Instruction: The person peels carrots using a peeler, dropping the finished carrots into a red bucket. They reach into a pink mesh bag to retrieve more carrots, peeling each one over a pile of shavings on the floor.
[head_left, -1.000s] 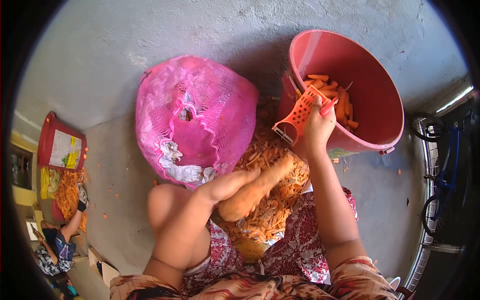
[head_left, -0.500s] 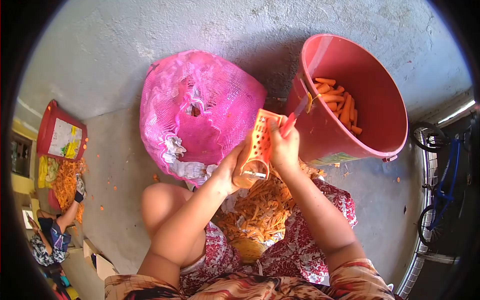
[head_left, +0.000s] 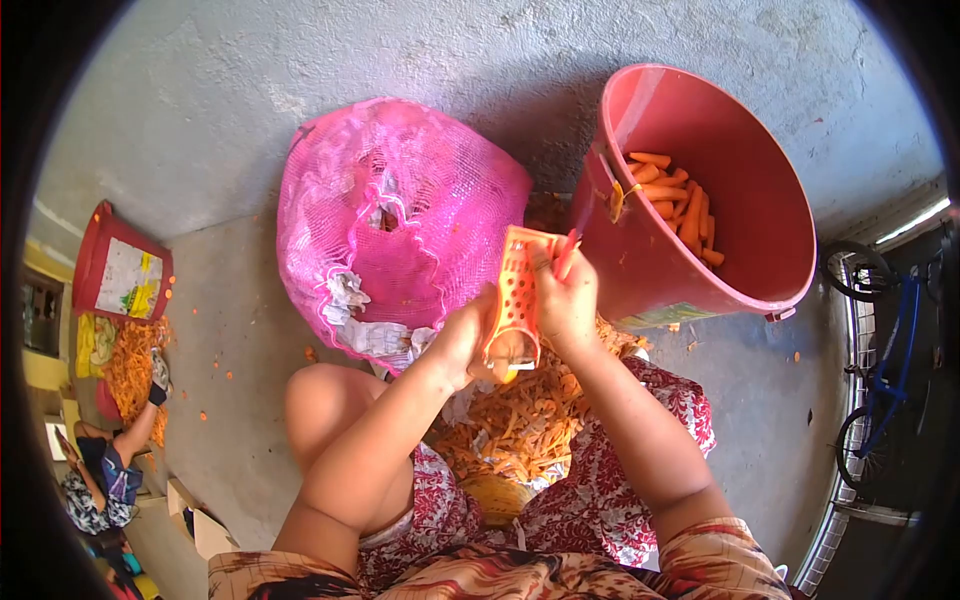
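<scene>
My right hand (head_left: 568, 305) is closed around an orange plastic peeler (head_left: 517, 283) with a perforated body and a blade at its lower end. A red-handled knife (head_left: 568, 256) is also held in that hand, its blade pointing up and away. My left hand (head_left: 462, 335) is closed around a carrot (head_left: 511, 375), mostly hidden by the fingers and the peeler; only its yellowish-orange end shows below the blade. Under both hands, a heap of carrot peelings (head_left: 525, 425) lies between my legs.
A large red bucket (head_left: 625, 255) at the right holds several peeled carrots (head_left: 690, 205). A pink mesh sack (head_left: 460, 200) with paper inside stands against the wall. At the far left are another red bucket (head_left: 88, 265), more peelings (head_left: 135, 360) and a seated person (head_left: 105, 480). A blue bicycle (head_left: 890, 365) is at right.
The peeler has shifted slightly downward and turned a little along the carrot, whose yellowish end now shows below the blade. The knife has tilted with my right hand.
</scene>
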